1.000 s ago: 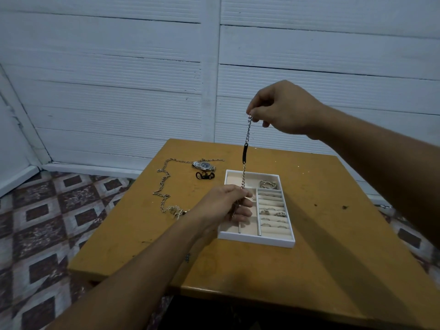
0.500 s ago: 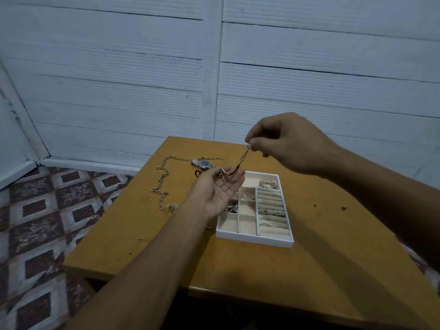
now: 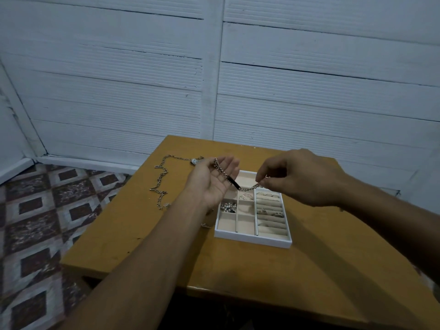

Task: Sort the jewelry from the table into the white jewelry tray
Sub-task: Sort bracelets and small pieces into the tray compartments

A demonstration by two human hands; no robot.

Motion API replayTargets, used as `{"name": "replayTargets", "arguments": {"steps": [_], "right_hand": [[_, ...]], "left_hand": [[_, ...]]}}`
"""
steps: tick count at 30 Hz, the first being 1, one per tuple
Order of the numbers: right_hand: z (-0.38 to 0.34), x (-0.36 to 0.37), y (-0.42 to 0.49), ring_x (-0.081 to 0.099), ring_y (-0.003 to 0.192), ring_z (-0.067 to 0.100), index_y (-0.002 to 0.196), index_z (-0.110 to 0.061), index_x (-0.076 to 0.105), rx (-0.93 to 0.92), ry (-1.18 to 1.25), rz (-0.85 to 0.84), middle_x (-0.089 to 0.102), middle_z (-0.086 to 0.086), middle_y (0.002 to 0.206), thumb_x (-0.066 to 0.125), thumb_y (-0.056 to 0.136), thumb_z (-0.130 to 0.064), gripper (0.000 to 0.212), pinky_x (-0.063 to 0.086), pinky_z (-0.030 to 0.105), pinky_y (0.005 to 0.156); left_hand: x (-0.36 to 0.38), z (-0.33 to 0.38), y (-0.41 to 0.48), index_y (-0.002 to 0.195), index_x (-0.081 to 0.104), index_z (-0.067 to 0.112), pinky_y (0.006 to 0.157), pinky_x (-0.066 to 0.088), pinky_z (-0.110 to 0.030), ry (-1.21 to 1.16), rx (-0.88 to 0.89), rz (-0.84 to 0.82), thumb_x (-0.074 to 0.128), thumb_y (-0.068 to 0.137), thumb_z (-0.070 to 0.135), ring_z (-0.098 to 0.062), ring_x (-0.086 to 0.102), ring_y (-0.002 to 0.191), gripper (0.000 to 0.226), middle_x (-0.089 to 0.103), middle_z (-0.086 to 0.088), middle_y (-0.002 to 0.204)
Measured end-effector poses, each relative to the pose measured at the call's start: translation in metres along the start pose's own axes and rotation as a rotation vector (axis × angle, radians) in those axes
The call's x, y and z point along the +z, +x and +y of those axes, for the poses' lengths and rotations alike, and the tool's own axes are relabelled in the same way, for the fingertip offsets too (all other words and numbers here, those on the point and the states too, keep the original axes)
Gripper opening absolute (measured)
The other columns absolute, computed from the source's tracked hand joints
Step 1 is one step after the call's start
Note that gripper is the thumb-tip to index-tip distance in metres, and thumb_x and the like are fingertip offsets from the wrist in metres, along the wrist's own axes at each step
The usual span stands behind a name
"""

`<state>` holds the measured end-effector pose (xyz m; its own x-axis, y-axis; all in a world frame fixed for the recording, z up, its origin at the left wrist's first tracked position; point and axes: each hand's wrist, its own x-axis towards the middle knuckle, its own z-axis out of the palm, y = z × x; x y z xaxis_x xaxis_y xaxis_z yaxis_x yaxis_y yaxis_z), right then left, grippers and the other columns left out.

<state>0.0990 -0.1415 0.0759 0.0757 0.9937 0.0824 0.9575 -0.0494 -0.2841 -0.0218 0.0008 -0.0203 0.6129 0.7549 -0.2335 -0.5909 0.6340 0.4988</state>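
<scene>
Lowered bracelet [image 3: 234, 182] drapes left hand [image 3: 211, 185]; bar seemingly black.

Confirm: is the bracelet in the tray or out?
Out. The bracelet hangs above the tray, draped over the open left hand and pinched by the right hand.

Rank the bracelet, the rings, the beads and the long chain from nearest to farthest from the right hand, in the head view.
1. bracelet, pinched by the right hand.
2. rings, right column of the tray.
3. beads, its left column.
4. long chain, left on the table.
</scene>
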Motion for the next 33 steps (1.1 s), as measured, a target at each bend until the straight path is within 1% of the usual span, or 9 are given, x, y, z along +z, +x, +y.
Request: {"name": "replayTargets", "arguments": {"steps": [5, 8, 10, 13, 15, 22, 26, 28, 33], "right_hand": [[0.002, 0.004, 0.019, 0.062, 0.080, 0.004, 0.101, -0.028, 0.072, -0.040, -0.022, -0.027, 0.069, -0.011, 0.090, 0.063, 0.091, -0.029, 0.013, 0.045, 0.013, 0.063], [0.001, 0.009, 0.033, 0.058, 0.071, -0.001, 0.099, -0.025, 0.071, -0.033, -0.028, -0.050, 0.067, -0.011, 0.084, 0.064, 0.091, -0.023, 0.011, 0.038, 0.014, 0.058], [0.001, 0.014, 0.040, 0.058, 0.074, 0.002, 0.101, -0.022, 0.069, -0.028, -0.044, -0.054, 0.066, -0.010, 0.086, 0.065, 0.090, -0.022, 0.012, 0.039, 0.017, 0.059], [0.001, 0.027, 0.048, 0.057, 0.081, 0.012, 0.101, -0.018, 0.065, -0.022, -0.081, -0.055, 0.062, -0.007, 0.088, 0.065, 0.089, -0.023, 0.012, 0.037, 0.019, 0.059], [0.001, 0.040, 0.052, 0.054, 0.078, 0.014, 0.095, -0.018, 0.062, -0.013, -0.064, -0.068, 0.059, -0.005, 0.085, 0.065, 0.088, -0.021, 0.008, 0.035, 0.020, 0.056], [-0.006, 0.080, 0.063, 0.059, 0.078, 0.021, 0.084, -0.024, 0.057, 0.010, 0.041, -0.035, 0.062, 0.001, 0.084, 0.066, 0.081, -0.015, 0.013, 0.044, 0.029, 0.063], [-0.011, 0.090, 0.069, 0.059, 0.079, 0.023, 0.081, -0.024, 0.056, -0.007, 0.076, -0.009, 0.063, 0.003, 0.085, 0.065, 0.082, -0.015, 0.012, 0.050, 0.034, 0.070], [-0.013, 0.092, 0.071, 0.059, 0.079, 0.022, 0.083, -0.023, 0.057, -0.005, 0.101, 0.001, 0.064, 0.002, 0.086, 0.064, 0.084, -0.016, 0.010, 0.049, 0.033, 0.070], [-0.007, 0.088, 0.070, 0.059, 0.077, 0.020, 0.085, -0.022, 0.061, 0.059, 0.192, 0.075, 0.065, 0.001, 0.087, 0.061, 0.082, -0.014, 0.009, 0.046, 0.027, 0.063]], "left_hand": [[0.006, -0.014, -0.005, 0.097, 0.058, 0.004, 0.065, 0.060, -0.031, 0.272, -0.019, -0.007, 0.041, 0.100, 0.018, -0.019, 0.071, 0.068, 0.022, 0.073, -0.009, 0.077], [0.009, -0.024, -0.011, 0.095, 0.058, 0.004, 0.063, 0.060, -0.031, 0.412, -0.070, -0.059, 0.040, 0.101, 0.018, -0.017, 0.070, 0.062, 0.024, 0.071, -0.009, 0.070], [0.009, -0.029, -0.016, 0.096, 0.059, 0.001, 0.058, 0.059, -0.029, 0.464, -0.109, -0.084, 0.039, 0.101, 0.018, -0.020, 0.071, 0.064, 0.027, 0.070, -0.013, 0.076], [0.004, -0.033, -0.021, 0.096, 0.059, 0.001, 0.054, 0.057, -0.028, 0.494, -0.156, -0.087, 0.038, 0.101, 0.018, -0.021, 0.071, 0.065, 0.028, 0.070, -0.014, 0.078], [-0.002, -0.033, -0.023, 0.095, 0.059, 0.001, 0.059, 0.058, -0.032, 0.498, -0.189, -0.079, 0.037, 0.101, 0.019, -0.020, 0.070, 0.064, 0.029, 0.071, -0.012, 0.074], [-0.024, -0.021, -0.032, 0.087, 0.058, 0.006, 0.057, 0.055, -0.029, 0.503, -0.244, 0.012, 0.039, 0.100, 0.021, -0.018, 0.067, 0.059, 0.028, 0.065, -0.010, 0.067], [-0.029, -0.012, -0.036, 0.080, 0.054, 0.005, 0.052, 0.047, -0.025, 0.560, -0.227, 0.052, 0.038, 0.099, 0.016, -0.014, 0.054, 0.051, 0.026, 0.055, -0.008, 0.059], [-0.030, -0.010, -0.036, 0.080, 0.052, 0.004, 0.047, 0.043, -0.023, 0.583, -0.208, 0.077, 0.038, 0.098, 0.013, -0.013, 0.049, 0.049, 0.025, 0.051, -0.007, 0.055], [-0.029, -0.012, -0.028, 0.081, 0.052, 0.006, 0.053, 0.036, -0.024, 0.550, -0.181, 0.117, 0.032, 0.103, 0.015, -0.012, 0.044, 0.050, 0.031, 0.047, -0.004, 0.059]]}}
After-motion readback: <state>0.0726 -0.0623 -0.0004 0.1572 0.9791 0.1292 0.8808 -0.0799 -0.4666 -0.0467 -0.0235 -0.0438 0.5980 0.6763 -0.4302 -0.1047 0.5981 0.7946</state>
